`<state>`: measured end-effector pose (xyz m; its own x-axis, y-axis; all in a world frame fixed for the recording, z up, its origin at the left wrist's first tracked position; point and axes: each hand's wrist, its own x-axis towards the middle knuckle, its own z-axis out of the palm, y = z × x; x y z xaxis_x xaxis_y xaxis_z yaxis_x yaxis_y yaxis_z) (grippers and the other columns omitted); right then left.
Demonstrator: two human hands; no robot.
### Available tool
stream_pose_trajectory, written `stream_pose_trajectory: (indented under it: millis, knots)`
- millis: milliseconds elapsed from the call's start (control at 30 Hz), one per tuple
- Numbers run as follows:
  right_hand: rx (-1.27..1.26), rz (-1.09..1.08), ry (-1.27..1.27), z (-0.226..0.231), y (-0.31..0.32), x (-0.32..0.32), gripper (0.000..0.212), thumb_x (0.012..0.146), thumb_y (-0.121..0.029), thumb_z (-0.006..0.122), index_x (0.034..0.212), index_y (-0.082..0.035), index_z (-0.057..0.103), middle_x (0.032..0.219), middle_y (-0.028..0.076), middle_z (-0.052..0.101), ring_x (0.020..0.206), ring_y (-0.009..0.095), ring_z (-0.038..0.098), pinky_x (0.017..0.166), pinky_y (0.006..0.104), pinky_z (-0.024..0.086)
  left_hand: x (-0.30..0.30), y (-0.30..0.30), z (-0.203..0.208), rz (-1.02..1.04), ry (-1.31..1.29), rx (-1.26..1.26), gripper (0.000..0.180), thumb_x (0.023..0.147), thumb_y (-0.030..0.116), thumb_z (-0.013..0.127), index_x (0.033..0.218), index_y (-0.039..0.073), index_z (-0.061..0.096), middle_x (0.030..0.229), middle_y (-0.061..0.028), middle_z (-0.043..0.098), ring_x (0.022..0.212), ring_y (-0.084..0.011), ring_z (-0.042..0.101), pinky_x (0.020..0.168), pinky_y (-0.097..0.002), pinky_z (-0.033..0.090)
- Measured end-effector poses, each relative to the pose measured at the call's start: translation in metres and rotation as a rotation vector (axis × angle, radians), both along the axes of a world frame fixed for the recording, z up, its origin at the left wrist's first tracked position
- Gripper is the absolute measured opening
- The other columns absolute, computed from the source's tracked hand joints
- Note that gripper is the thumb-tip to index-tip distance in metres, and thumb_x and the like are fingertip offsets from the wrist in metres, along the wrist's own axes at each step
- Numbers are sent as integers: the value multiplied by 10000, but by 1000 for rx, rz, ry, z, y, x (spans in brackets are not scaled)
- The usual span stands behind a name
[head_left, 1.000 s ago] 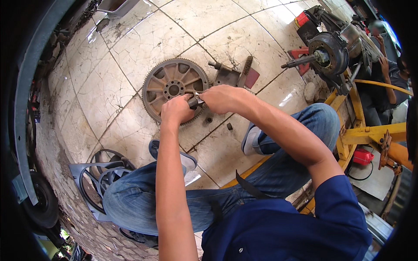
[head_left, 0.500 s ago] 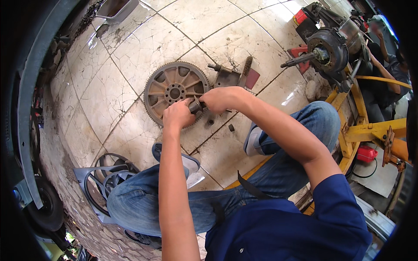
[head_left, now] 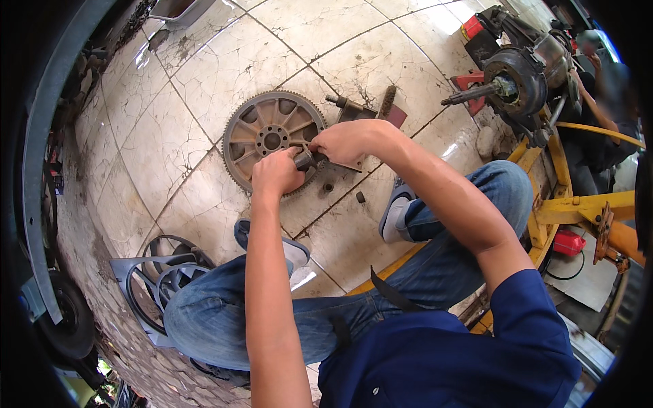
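A toothed flywheel [head_left: 239,138] lies flat on the tiled floor in front of me. Over its near right edge, my left hand [head_left: 276,174] is closed around a short, dark cylindrical metal part [head_left: 304,160]. My right hand [head_left: 342,143] meets that part from the right with its fingers pinched; what they grip is mostly hidden. Beyond the right hand are a metal bracket with a pin [head_left: 354,111], a narrow dirty brush-like bar [head_left: 387,102] and a reddish flat pad [head_left: 396,115]. Two small dark cylindrical pieces, one a ring [head_left: 328,188] and one a plug [head_left: 360,197], rest nearer me.
At the right stands an axle hub with a protruding shaft [head_left: 500,88], beside a yellow metal frame [head_left: 578,204] and a red box [head_left: 568,241]. A co-worker [head_left: 605,115] is behind it. A fan shroud [head_left: 139,292] lies by my left knee; a grey tray [head_left: 183,17] sits far left.
My right hand and wrist have shifted slightly up and away, uncovering more of a flat edge below them. My left hand still grips the cylindrical part. The whole view has shifted a little.
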<state>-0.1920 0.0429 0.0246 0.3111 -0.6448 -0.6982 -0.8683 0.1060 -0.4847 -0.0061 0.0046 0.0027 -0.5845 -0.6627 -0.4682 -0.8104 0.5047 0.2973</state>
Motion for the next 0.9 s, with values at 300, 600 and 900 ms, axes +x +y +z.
stream_pose_trajectory:
  millis: [300,600,900]
  knots:
    - [16,-1,-75,-14,-1,-4,373,878,-93,457,1210,-43,620,1077,197,685,995,357,639,846,440,482,3,3,0,15,11,-2,524,742,213,646,1263,265,656,1134,-116,704,1049,-319,667,906,-417,525]
    - [6,-2,-24,9,3,5,342,886,-78,458,1177,-13,626,1077,220,680,1013,392,632,849,445,489,2,2,1,10,-15,13,516,732,212,652,1248,219,657,1141,-91,698,1067,-296,661,913,-425,530]
    - [-16,26,10,-10,6,7,322,839,-86,481,1104,-26,653,1020,224,690,981,399,645,813,469,502,-1,6,0,13,9,-29,516,742,220,664,1256,272,660,1139,-106,702,1059,-307,663,910,-410,520]
